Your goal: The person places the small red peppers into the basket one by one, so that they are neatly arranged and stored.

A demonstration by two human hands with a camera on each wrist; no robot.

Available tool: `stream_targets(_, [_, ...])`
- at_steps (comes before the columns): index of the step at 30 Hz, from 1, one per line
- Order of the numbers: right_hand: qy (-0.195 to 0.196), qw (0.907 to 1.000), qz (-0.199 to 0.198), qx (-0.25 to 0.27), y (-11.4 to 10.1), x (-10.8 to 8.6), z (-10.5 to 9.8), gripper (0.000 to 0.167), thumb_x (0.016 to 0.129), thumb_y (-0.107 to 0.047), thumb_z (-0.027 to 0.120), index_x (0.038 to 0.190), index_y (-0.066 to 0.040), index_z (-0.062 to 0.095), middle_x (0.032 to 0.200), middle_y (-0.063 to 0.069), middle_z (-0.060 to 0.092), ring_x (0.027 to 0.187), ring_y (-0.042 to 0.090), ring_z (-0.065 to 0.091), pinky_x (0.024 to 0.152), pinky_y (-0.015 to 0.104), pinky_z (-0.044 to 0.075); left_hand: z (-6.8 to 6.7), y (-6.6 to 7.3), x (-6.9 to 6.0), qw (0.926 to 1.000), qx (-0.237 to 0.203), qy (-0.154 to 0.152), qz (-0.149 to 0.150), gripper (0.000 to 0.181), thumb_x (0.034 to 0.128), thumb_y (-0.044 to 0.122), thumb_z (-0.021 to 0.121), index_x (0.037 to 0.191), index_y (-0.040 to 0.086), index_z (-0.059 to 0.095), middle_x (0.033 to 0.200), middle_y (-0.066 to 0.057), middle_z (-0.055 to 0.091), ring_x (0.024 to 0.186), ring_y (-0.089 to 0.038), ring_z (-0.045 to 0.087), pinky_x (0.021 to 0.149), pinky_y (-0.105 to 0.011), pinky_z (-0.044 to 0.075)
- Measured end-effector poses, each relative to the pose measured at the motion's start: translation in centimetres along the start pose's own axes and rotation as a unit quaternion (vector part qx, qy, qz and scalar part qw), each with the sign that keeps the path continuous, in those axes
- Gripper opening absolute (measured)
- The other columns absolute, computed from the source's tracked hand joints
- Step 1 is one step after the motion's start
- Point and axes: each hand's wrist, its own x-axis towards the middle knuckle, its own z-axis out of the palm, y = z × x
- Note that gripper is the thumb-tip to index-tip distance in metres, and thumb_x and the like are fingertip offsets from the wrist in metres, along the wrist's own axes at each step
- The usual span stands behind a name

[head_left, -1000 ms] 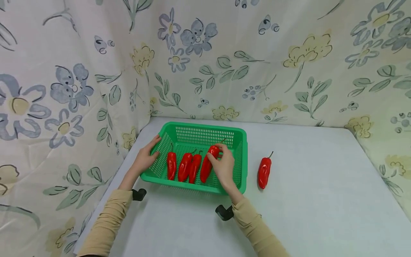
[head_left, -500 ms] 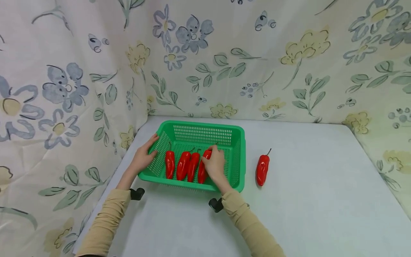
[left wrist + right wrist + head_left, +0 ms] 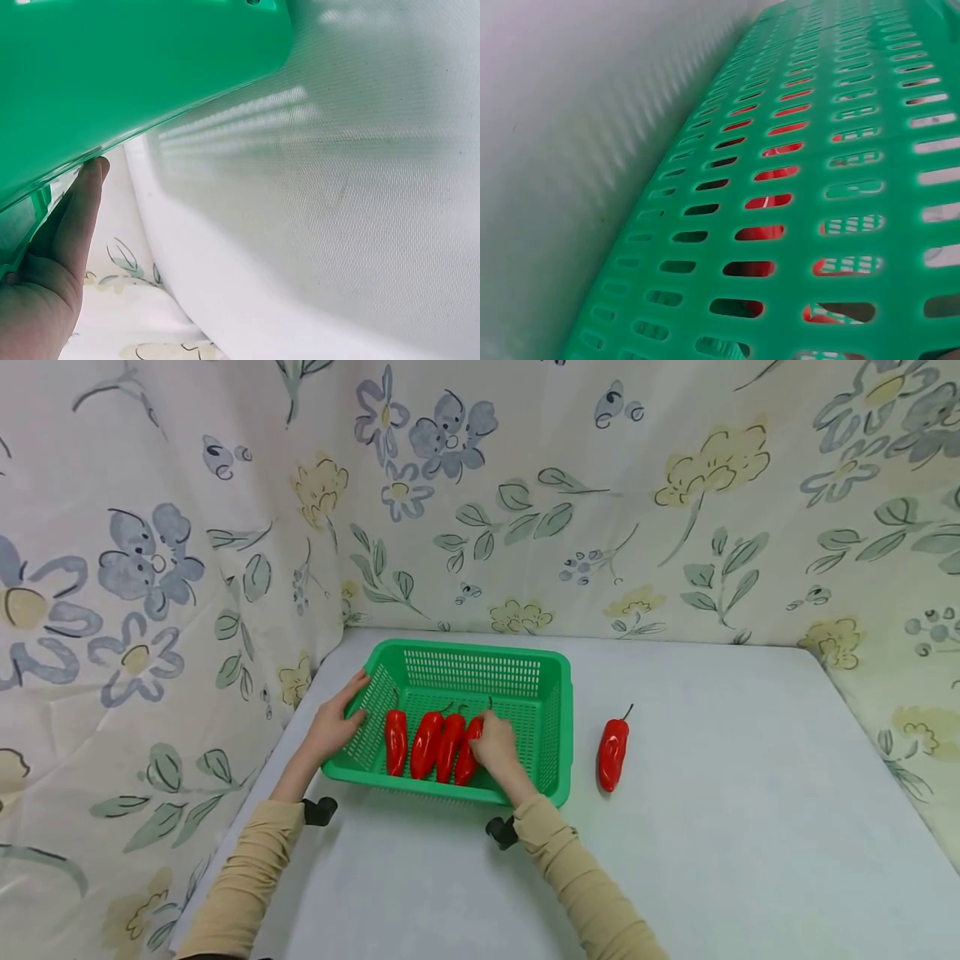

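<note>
My left hand (image 3: pixel 332 727) holds the left rim of a green plastic basket (image 3: pixel 558 727), with the thumb over the edge. In the left wrist view a digit (image 3: pixel 82 214) of it touches the rim beside the basket's smooth outer side (image 3: pixel 150 67). Inside, several red chili peppers (image 3: pixel 427 745) lie side by side with stems pointing away. My right hand (image 3: pixel 497 745) reaches over the front rim, fingers curled on the rightmost chili pepper (image 3: pixel 467 760), partly covering it. Through the slotted wall (image 3: pixel 795 187) in the right wrist view, red shows; that hand is mostly hidden there.
One more red chili pepper (image 3: pixel 613 753) lies on the white table (image 3: pixel 720 827) to the right of the basket. A flower-patterned cloth (image 3: pixel 525 527) hangs behind the table and along its left side.
My right hand has lowered the rightmost chili pepper into the basket and moved it left, close against its neighbour. The left hand stays at the basket's left rim.
</note>
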Motion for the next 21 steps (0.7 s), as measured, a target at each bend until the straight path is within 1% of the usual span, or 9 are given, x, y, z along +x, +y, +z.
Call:
stream_targets(2, [-0.001,1.0,-0.009,0.0,0.1,-0.1,-0.1,0.04,0.083,0.002,0.06,0.123,0.004,0.056,0.111,0.023,0.064,0.099,0.038,0.06,0.077,0.042,0.054,0.0,0.0,0.1,1.0,0.002,0.0,0.0,0.059,0.0932,0.003,0.05,0.148,0.011,0.032,0.159,-0.001,0.02,0.144,-0.034,0.022,0.115,-0.055,0.024])
stream_targets(4, [0.001,0.9999,-0.014,0.003,0.1,-0.2,-0.2,0.04,0.082,0.004,0.058,0.122,0.004,0.056,0.11,0.023,0.064,0.099,0.038,0.06,0.079,0.042,0.054,0.0,0.0,0.1,1.0,0.002,0.0,0.001,0.059,0.0933,0.004,0.05,0.149,0.012,0.032,0.159,-0.001,0.02,0.144,-0.034,0.022,0.115,-0.055,0.024])
stream_targets(6, [0.008,0.9998,-0.021,0.0,0.2,-0.3,-0.3,0.04,0.081,0.005,0.059,0.121,0.005,0.057,0.108,0.023,0.064,0.099,0.038,0.06,0.08,0.043,0.054,0.1,-0.1,0.0,1.0,0.0,0.0,0.002,0.059,0.0934,0.004,0.05,0.149,0.012,0.032,0.159,-0.001,0.02,0.144,-0.034,0.022,0.115,-0.055,0.024])
stream_targets(11, [0.021,0.9992,-0.033,0.0,0.2,-0.8,-0.5,0.039,0.081,0.006,0.058,0.121,0.005,0.056,0.103,0.024,0.063,0.095,0.038,0.059,0.076,0.044,0.053,0.3,-0.4,-0.1,1.0,-0.004,0.002,0.0,0.059,0.0931,0.003,0.05,0.149,0.012,0.032,0.159,-0.001,0.02,0.144,-0.035,0.022,0.114,-0.055,0.024])
stream_targets(16, [0.036,0.9988,-0.035,-0.002,0.3,-1.3,-0.9,0.042,0.083,0.005,0.059,0.124,0.003,0.055,0.107,0.025,0.062,0.097,0.038,0.058,0.074,0.043,0.053,0.2,-0.5,-0.1,1.0,-0.002,0.004,0.003,0.059,0.0929,0.003,0.05,0.149,0.011,0.032,0.159,-0.002,0.02,0.144,-0.036,0.023,0.114,-0.056,0.024])
stream_targets(18, [0.035,0.9988,-0.034,-0.002,0.3,-1.5,-1.4,0.043,0.084,0.002,0.06,0.126,0.001,0.055,0.111,0.025,0.061,0.099,0.038,0.058,0.073,0.043,0.053,0.2,-0.4,-0.1,1.0,-0.002,0.005,0.005,0.059,0.0931,0.003,0.051,0.148,0.011,0.032,0.159,-0.002,0.02,0.144,-0.036,0.023,0.114,-0.056,0.024])
stream_targets(21, [0.033,0.9985,-0.042,0.008,0.4,-2.0,-2.4,0.043,0.085,-0.001,0.062,0.127,0.0,0.055,0.111,0.024,0.062,0.097,0.035,0.059,0.069,0.04,0.052,0.0,-0.2,0.0,1.0,-0.002,0.005,0.007,0.059,0.093,0.003,0.051,0.148,0.011,0.033,0.159,-0.003,0.02,0.144,-0.036,0.023,0.114,-0.057,0.024])
